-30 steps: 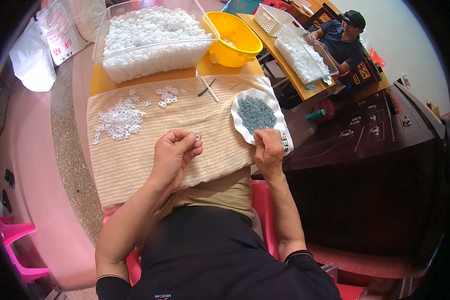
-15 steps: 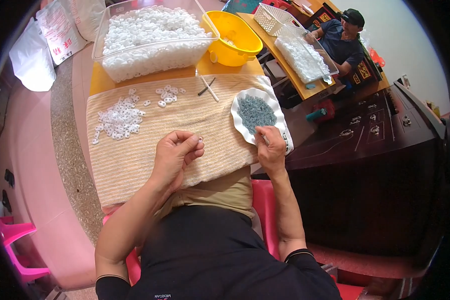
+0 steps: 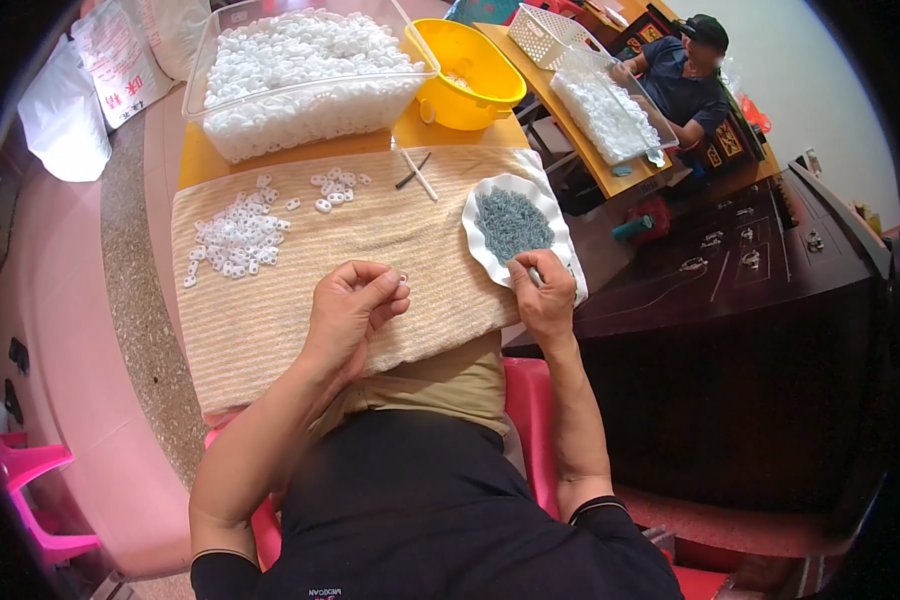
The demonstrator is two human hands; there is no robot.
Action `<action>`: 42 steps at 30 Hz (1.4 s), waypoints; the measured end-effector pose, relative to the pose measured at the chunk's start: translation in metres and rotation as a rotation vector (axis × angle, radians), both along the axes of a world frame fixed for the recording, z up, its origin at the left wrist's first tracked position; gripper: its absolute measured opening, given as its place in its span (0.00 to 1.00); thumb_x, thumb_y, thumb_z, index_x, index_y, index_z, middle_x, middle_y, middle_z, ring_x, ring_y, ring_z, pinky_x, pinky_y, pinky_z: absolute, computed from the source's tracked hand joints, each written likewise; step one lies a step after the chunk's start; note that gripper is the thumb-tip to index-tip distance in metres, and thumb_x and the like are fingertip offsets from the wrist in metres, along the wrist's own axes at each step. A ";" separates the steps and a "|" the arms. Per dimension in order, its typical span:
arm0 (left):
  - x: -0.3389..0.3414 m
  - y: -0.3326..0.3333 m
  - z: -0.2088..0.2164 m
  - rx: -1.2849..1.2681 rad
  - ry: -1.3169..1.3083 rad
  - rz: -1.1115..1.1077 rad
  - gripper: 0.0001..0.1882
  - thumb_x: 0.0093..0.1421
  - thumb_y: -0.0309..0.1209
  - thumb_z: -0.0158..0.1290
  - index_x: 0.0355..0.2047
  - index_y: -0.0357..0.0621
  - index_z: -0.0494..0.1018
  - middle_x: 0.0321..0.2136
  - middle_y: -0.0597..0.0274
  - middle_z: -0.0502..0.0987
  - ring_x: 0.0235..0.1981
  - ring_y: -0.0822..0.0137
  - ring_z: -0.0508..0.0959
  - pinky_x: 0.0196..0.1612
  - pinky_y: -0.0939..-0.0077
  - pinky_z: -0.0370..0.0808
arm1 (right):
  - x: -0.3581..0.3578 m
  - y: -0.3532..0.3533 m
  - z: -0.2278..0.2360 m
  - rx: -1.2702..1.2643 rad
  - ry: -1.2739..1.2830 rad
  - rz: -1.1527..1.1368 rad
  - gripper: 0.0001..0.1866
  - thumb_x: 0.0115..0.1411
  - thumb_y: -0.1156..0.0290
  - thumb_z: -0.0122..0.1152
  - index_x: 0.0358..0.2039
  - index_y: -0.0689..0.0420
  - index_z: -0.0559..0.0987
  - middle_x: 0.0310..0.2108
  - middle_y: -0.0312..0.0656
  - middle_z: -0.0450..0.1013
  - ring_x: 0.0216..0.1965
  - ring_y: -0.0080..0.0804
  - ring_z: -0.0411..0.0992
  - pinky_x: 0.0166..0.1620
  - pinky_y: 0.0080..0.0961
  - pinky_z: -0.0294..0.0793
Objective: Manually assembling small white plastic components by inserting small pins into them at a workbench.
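Over the cloth-covered tabletop, my left hand (image 3: 350, 308) is closed in a pinch on a small white plastic piece (image 3: 402, 279) that shows at the fingertips. My right hand (image 3: 545, 298) is at the near rim of a white scalloped plate (image 3: 477, 243), fingers pinched around a small grey piece (image 3: 536, 275), mostly hidden by them. Heaped on that plate are many slender grey-blue pieces (image 3: 513, 220). On the left of the striped cloth (image 3: 290, 310) lies a pile of white two-holed plastic pieces (image 3: 238, 238), with a smaller group (image 3: 335, 187) beside it.
A clear bin (image 3: 315, 115) full of white pieces and a yellow tub (image 3: 470, 85) stand behind the cloth. A white stick (image 3: 419, 175) crosses a dark one. At another table, a person (image 3: 682, 85) handles a tray (image 3: 610, 120). Dark furniture (image 3: 710, 290) borders the right.
My right hand has turned slightly, and a bit of grey now shows between its fingers. My left hand stays in place with the white piece.
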State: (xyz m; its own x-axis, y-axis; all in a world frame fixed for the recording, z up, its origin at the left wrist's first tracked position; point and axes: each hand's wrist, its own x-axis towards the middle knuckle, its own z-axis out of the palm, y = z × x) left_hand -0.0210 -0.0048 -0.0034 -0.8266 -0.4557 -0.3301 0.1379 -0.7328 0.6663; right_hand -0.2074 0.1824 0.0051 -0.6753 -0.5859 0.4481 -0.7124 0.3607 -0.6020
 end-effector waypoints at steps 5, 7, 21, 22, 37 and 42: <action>0.000 0.001 0.001 0.010 -0.010 0.003 0.04 0.60 0.25 0.55 0.34 0.39 0.71 0.30 0.61 0.77 0.31 0.73 0.78 0.36 0.81 0.79 | -0.004 0.002 -0.001 -0.001 0.008 -0.002 0.03 0.55 0.77 0.61 0.29 0.62 0.77 0.28 0.44 0.74 0.29 0.36 0.73 0.33 0.27 0.71; 0.000 0.000 0.000 0.007 0.000 -0.008 0.04 0.60 0.25 0.55 0.33 0.40 0.71 0.30 0.61 0.77 0.31 0.73 0.78 0.36 0.81 0.79 | -0.004 0.001 -0.001 0.007 -0.020 -0.005 0.04 0.55 0.75 0.61 0.30 0.61 0.77 0.28 0.45 0.74 0.30 0.40 0.73 0.33 0.30 0.71; 0.000 0.000 0.000 0.008 -0.006 -0.017 0.04 0.60 0.24 0.54 0.34 0.38 0.71 0.31 0.58 0.77 0.31 0.71 0.79 0.37 0.79 0.80 | -0.011 -0.001 -0.001 -0.006 0.155 0.037 0.04 0.56 0.76 0.59 0.31 0.61 0.75 0.30 0.47 0.73 0.33 0.45 0.72 0.37 0.34 0.70; 0.000 0.000 0.001 0.014 -0.005 -0.009 0.04 0.60 0.24 0.54 0.34 0.36 0.71 0.30 0.57 0.77 0.31 0.69 0.79 0.37 0.78 0.80 | -0.011 -0.001 -0.001 -0.006 0.154 0.037 0.04 0.56 0.76 0.59 0.31 0.61 0.75 0.30 0.47 0.73 0.33 0.45 0.72 0.37 0.34 0.70; -0.001 0.000 -0.003 0.006 -0.004 -0.036 0.04 0.60 0.25 0.54 0.33 0.38 0.71 0.31 0.57 0.77 0.31 0.70 0.79 0.36 0.78 0.80 | -0.013 -0.006 0.000 0.030 0.175 0.109 0.04 0.55 0.80 0.58 0.33 0.62 0.75 0.30 0.47 0.72 0.33 0.44 0.71 0.36 0.33 0.70; -0.002 0.000 -0.005 0.012 0.004 -0.038 0.04 0.60 0.25 0.54 0.33 0.38 0.71 0.31 0.57 0.77 0.31 0.70 0.79 0.36 0.78 0.80 | -0.012 -0.006 0.001 0.011 0.162 0.099 0.05 0.56 0.82 0.58 0.34 0.63 0.77 0.30 0.44 0.74 0.31 0.33 0.73 0.35 0.23 0.71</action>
